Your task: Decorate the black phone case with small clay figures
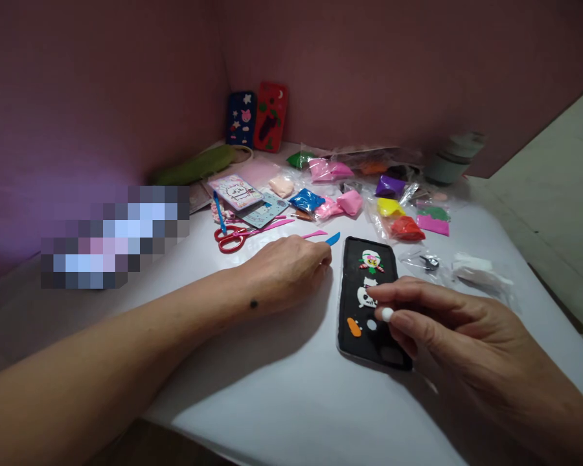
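Note:
My right hand point(471, 343) pinches a small white clay ball point(387, 314) between thumb and fingers, over a black phone case point(381, 346). On the case are a white, green and pink figure point(371, 261), a white skull-like shape point(366, 297), an orange clay piece point(354, 327) and a flat pale dot point(372, 325). My left hand point(289, 266) rests on the table left of the case with its fingers curled in; what they hold, if anything, is hidden. The tip of a blue modelling knife point(333, 239) shows just beyond these fingers, and a pink tool point(315, 234) lies behind the hand.
Red-handled scissors point(230, 239), cards point(238, 191) and a green pouch point(194, 165) lie at the back left. Bags of coloured clay point(308, 200) spread across the back. Two decorated cases point(271, 116) lean on the wall. A white packet point(476, 268) lies at right.

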`<state>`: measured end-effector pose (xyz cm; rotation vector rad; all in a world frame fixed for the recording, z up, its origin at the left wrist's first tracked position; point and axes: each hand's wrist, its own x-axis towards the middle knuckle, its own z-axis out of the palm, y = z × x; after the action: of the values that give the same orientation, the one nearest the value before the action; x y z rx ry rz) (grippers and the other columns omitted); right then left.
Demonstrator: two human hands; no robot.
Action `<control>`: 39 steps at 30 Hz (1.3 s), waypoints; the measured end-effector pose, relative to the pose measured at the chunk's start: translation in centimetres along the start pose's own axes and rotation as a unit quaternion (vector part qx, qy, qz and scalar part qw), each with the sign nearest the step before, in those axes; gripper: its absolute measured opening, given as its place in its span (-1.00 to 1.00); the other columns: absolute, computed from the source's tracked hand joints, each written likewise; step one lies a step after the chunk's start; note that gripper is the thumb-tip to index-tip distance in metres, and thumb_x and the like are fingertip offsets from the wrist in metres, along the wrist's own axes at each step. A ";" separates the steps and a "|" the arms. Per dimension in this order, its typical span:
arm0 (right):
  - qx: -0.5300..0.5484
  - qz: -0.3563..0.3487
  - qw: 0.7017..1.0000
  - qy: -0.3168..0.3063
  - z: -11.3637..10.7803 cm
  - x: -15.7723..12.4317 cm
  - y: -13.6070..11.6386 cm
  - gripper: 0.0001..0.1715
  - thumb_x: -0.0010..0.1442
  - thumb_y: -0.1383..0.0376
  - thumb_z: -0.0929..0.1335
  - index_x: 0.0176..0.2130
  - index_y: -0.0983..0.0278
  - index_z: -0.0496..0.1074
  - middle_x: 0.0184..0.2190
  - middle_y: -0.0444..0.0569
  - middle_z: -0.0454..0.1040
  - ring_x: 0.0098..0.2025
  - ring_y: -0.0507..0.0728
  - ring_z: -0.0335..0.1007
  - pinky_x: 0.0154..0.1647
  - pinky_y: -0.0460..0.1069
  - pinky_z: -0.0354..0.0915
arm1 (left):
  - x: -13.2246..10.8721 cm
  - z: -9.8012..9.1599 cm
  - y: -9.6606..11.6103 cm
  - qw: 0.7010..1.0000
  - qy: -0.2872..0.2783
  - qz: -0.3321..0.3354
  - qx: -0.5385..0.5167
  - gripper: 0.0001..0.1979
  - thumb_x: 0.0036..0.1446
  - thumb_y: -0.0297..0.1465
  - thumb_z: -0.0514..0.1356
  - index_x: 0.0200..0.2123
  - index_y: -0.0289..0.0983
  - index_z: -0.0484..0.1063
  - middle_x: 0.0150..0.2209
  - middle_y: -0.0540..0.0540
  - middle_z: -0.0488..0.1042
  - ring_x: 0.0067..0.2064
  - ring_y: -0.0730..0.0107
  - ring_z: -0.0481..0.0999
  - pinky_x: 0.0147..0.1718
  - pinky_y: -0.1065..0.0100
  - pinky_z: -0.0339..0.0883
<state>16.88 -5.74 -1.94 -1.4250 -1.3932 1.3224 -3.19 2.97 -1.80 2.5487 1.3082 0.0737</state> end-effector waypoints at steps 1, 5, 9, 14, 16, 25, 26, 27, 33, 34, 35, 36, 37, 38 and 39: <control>-0.005 -0.013 1.000 -0.007 -0.1 0.0 0.0 -0.76 0.11 0.13 0.41 -0.21 0.13 0.58 -0.27 -0.04 0.51 -0.40 0.09 0.44 -0.47 -0.06 0.37 | 0.0 0.0 0.0 1.000 0.001 0.000 0.000 -0.70 0.17 -0.41 -0.02 -0.15 -0.22 0.47 -0.30 -0.16 0.56 -0.27 0.13 0.53 -0.34 0.24 0.29; -0.016 -0.027 0.999 -0.039 -0.4 0.1 0.0 -0.85 0.16 0.16 0.39 -0.29 0.10 0.58 -0.34 -0.09 0.46 -0.42 0.03 0.35 -0.49 -0.12 0.29 | -0.1 -0.1 0.0 1.000 0.000 -0.004 0.003 -0.69 0.17 -0.40 -0.02 -0.15 -0.22 0.48 -0.30 -0.16 0.56 -0.28 0.13 0.53 -0.37 0.25 0.28; 0.049 0.036 0.998 -0.035 -0.2 0.1 0.0 -0.83 0.11 0.11 0.41 -0.33 0.13 0.55 -0.46 -0.11 0.41 -0.46 0.02 0.29 -0.49 -0.11 0.25 | 0.1 0.0 0.1 1.000 0.001 -0.003 0.010 -0.69 0.16 -0.41 -0.02 -0.15 -0.22 0.49 -0.33 -0.16 0.56 -0.30 0.11 0.52 -0.40 0.25 0.26; 0.080 0.078 0.994 -0.012 0.0 0.0 -0.2 -0.82 0.00 0.14 0.49 -0.39 0.16 0.53 -0.48 -0.12 0.42 -0.46 0.01 0.29 -0.47 -0.11 0.24 | 0.1 0.0 0.1 1.000 0.002 -0.002 0.014 -0.68 0.15 -0.43 -0.02 -0.15 -0.22 0.49 -0.30 -0.16 0.56 -0.28 0.12 0.53 -0.37 0.25 0.27; 0.093 0.076 0.993 -0.006 0.0 0.1 -0.3 -0.83 -0.03 0.16 0.50 -0.40 0.17 0.54 -0.53 -0.15 0.39 -0.51 -0.02 0.25 -0.49 -0.12 0.22 | 0.1 0.0 0.1 1.000 0.000 -0.003 0.015 -0.68 0.16 -0.43 -0.02 -0.14 -0.22 0.49 -0.30 -0.16 0.56 -0.27 0.12 0.53 -0.37 0.25 0.28; 0.101 0.065 0.993 -0.006 0.1 0.2 0.4 -0.79 -0.01 0.17 0.50 -0.31 0.16 0.54 -0.47 -0.11 0.48 -0.45 0.06 0.37 -0.46 -0.06 0.28 | -0.1 -0.1 0.2 1.000 -0.006 -0.010 0.017 -0.68 0.17 -0.41 -0.03 -0.13 -0.21 0.48 -0.30 -0.16 0.56 -0.27 0.12 0.53 -0.36 0.26 0.29; 0.093 0.059 0.994 -0.006 0.1 0.1 0.5 -0.78 0.00 0.17 0.49 -0.30 0.16 0.54 -0.46 -0.10 0.49 -0.46 0.07 0.38 -0.47 -0.06 0.28 | -0.1 -0.1 0.2 1.000 -0.007 -0.010 0.017 -0.68 0.17 -0.41 -0.03 -0.13 -0.21 0.48 -0.30 -0.15 0.56 -0.28 0.12 0.53 -0.36 0.26 0.30; 0.081 0.052 0.995 -0.006 0.1 0.1 0.5 -0.78 0.01 0.16 0.49 -0.29 0.16 0.54 -0.45 -0.10 0.49 -0.46 0.07 0.38 -0.48 -0.06 0.28 | -0.1 -0.1 0.2 1.000 -0.008 -0.010 0.017 -0.68 0.17 -0.41 -0.03 -0.13 -0.21 0.48 -0.31 -0.15 0.56 -0.28 0.13 0.53 -0.36 0.26 0.30; 0.027 0.024 0.999 -0.023 -0.1 0.0 0.1 -0.85 0.03 0.16 0.46 -0.39 0.18 0.56 -0.45 -0.10 0.47 -0.47 0.05 0.37 -0.50 -0.07 0.26 | 0.1 -0.1 0.3 1.000 -0.007 -0.013 0.020 -0.68 0.16 -0.42 -0.02 -0.13 -0.21 0.48 -0.29 -0.15 0.56 -0.27 0.13 0.53 -0.35 0.26 0.31; 0.030 0.020 0.999 -0.025 0.0 -0.1 -0.1 -0.86 0.03 0.16 0.47 -0.41 0.17 0.56 -0.44 -0.10 0.46 -0.46 0.06 0.38 -0.49 -0.06 0.27 | 0.1 -0.1 0.3 1.000 -0.007 -0.013 0.020 -0.68 0.16 -0.42 -0.02 -0.13 -0.21 0.48 -0.28 -0.15 0.56 -0.26 0.13 0.53 -0.34 0.26 0.31; 0.032 0.019 0.999 -0.026 0.0 -0.1 -0.2 -0.87 0.02 0.17 0.47 -0.42 0.17 0.56 -0.43 -0.11 0.46 -0.45 0.06 0.39 -0.48 -0.06 0.29 | 0.1 -0.1 0.3 1.000 -0.007 -0.013 0.019 -0.68 0.16 -0.43 -0.02 -0.13 -0.21 0.48 -0.28 -0.16 0.56 -0.26 0.12 0.53 -0.34 0.25 0.31; 0.034 0.024 0.999 -0.026 0.1 -0.1 -0.4 -0.87 0.01 0.17 0.47 -0.42 0.17 0.56 -0.43 -0.11 0.46 -0.45 0.07 0.40 -0.47 -0.05 0.30 | 0.0 -0.1 0.3 1.000 -0.007 -0.012 0.019 -0.68 0.16 -0.43 -0.02 -0.13 -0.21 0.48 -0.28 -0.16 0.56 -0.26 0.12 0.53 -0.33 0.25 0.31; 0.037 0.033 0.998 -0.026 0.1 -0.1 -0.4 -0.87 0.00 0.17 0.48 -0.41 0.17 0.56 -0.43 -0.11 0.46 -0.44 0.08 0.40 -0.46 -0.04 0.31 | 0.0 -0.1 0.3 1.000 -0.007 -0.011 0.018 -0.68 0.16 -0.43 -0.02 -0.13 -0.21 0.48 -0.28 -0.16 0.56 -0.25 0.12 0.53 -0.33 0.25 0.31; 0.042 0.047 0.998 -0.024 0.2 -0.1 -0.4 -0.86 -0.01 0.17 0.48 -0.40 0.17 0.56 -0.43 -0.10 0.47 -0.43 0.09 0.41 -0.44 -0.03 0.32 | 0.0 -0.1 0.3 1.000 -0.007 -0.010 0.017 -0.68 0.16 -0.43 -0.02 -0.14 -0.21 0.48 -0.28 -0.16 0.56 -0.25 0.11 0.53 -0.34 0.25 0.31; 0.050 0.058 0.997 -0.020 0.2 -0.1 -0.4 -0.84 -0.02 0.17 0.49 -0.39 0.17 0.56 -0.43 -0.09 0.49 -0.42 0.10 0.41 -0.43 -0.02 0.32 | -0.1 -0.1 0.3 1.000 -0.007 -0.010 0.017 -0.68 0.16 -0.43 -0.02 -0.13 -0.21 0.48 -0.28 -0.17 0.56 -0.25 0.11 0.53 -0.34 0.25 0.30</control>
<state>16.57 -5.82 -1.61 -1.4379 -1.2678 1.4799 -3.04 2.79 -1.59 2.5583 1.3404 0.0304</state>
